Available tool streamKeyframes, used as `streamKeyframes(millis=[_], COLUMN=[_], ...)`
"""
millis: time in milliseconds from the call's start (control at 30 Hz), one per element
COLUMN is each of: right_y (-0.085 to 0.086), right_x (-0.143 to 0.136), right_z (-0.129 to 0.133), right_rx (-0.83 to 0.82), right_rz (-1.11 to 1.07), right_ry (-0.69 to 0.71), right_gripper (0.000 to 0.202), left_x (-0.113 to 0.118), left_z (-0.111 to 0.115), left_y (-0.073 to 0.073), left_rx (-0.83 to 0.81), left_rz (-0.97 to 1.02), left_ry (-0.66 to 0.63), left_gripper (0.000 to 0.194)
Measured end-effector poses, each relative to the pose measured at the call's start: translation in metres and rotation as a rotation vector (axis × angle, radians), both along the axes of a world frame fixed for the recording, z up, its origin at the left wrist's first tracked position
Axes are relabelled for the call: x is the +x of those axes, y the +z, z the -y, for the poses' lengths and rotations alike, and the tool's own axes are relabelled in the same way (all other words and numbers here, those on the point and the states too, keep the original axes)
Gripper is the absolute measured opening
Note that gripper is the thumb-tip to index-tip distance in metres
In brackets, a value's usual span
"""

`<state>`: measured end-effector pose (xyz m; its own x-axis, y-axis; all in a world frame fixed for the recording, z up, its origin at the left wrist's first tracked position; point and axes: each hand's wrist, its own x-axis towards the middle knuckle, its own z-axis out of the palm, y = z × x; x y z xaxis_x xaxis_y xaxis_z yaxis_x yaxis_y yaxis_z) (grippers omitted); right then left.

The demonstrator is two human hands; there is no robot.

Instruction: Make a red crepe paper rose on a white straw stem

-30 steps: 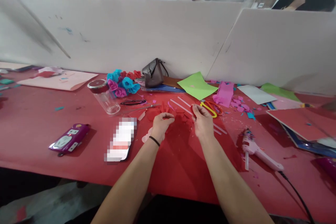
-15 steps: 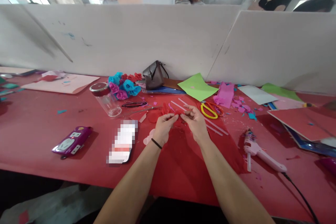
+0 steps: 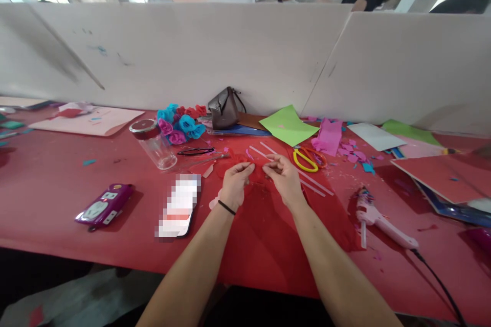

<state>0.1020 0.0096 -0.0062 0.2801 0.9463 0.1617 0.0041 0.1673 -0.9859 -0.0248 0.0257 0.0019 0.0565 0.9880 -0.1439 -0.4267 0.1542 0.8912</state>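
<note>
Head view. Both hands worked over the middle of the counter (image 3: 42, 204), a little apart. Left hand (image 3: 238, 180) and right hand (image 3: 282, 172) each had fingertips pinched together, as far as could be judged on one red paper piece (image 3: 258, 167) between them; outline hard to read, red on red.

Done, by the look of it: a bunch of blue, pink and red paper flowers (image 3: 186, 125) near the far edge, left of middle. Cutting judged at least partly over: scissors (image 3: 306, 160) lay out of hand, pink scraps (image 3: 351, 152) strewn toward the far right corner.

Left, as judged: the red piece, seemingly mid-shaping. Glue sticks (image 3: 312, 185) lay loose beside the right hand; the glue gun (image 3: 387, 226), toward the right edge, stood unheld.
</note>
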Motion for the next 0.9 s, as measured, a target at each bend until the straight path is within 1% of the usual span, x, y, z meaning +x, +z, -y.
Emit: streamKeyframes(millis=[100, 200, 267, 333, 400, 433, 467, 533, 600, 633, 667, 767, 900], right_y=[0.001, 0.005, 0.008, 0.011, 0.012, 0.013, 0.013, 0.012, 0.01, 0.008, 0.007, 0.004, 0.001], right_x=[0.0, -0.001, -0.001, 0.001, 0.003, 0.004, 0.004, 0.001, -0.003, -0.005, -0.006, -0.007, -0.002], right_z=[0.0, 0.002, 0.003, 0.002, 0.002, 0.002, 0.003, 0.004, 0.006, 0.007, 0.007, 0.006, 0.002], right_rx=[0.005, 0.015, 0.034, 0.042, -0.005, -0.05, -0.096, -0.161, -0.17, -0.159, -0.145, -0.103, -0.112], right_rz=[-0.028, -0.027, -0.08, -0.171, -0.256, -0.271, -0.258, -0.178, -0.104, -0.084, -0.073, -0.03, 0.026], right_ry=[-0.001, 0.014, -0.031, -0.103, -0.141, -0.131, -0.088, 0.052, 0.191, 0.225, 0.228, 0.17, 0.139], right_gripper=[0.031, 0.032, 0.03, 0.027, 0.027, 0.029, 0.031, 0.033, 0.03, 0.028, 0.026, 0.021, 0.022], left_x=[0.0, 0.0, 0.0, -0.001, -0.002, -0.002, -0.002, -0.002, -0.002, -0.002, -0.002, -0.002, -0.002], left_z=[0.0, 0.0, 0.0, -0.001, -0.002, -0.002, -0.002, -0.002, -0.002, -0.002, -0.002, -0.003, -0.004], left_y=[0.0, -0.001, -0.002, -0.003, -0.003, -0.003, -0.003, -0.002, -0.003, -0.003, -0.003, -0.005, -0.007], left_rx=[0.011, 0.031, 0.039, 0.035, 0.019, 0.009, -0.001, -0.018, -0.023, -0.022, -0.019, -0.003, 0.038], left_rz=[0.014, -0.021, -0.021, 0.019, 0.066, 0.083, 0.091, 0.091, 0.099, 0.103, 0.105, 0.078, 0.01], left_ry=[-0.028, -0.029, -0.01, -0.006, -0.026, -0.038, -0.046, -0.044, -0.032, -0.03, -0.027, 0.001, 0.027], left_gripper=[0.035, 0.031, 0.029, 0.03, 0.032, 0.033, 0.033, 0.034, 0.034, 0.033, 0.033, 0.032, 0.035])
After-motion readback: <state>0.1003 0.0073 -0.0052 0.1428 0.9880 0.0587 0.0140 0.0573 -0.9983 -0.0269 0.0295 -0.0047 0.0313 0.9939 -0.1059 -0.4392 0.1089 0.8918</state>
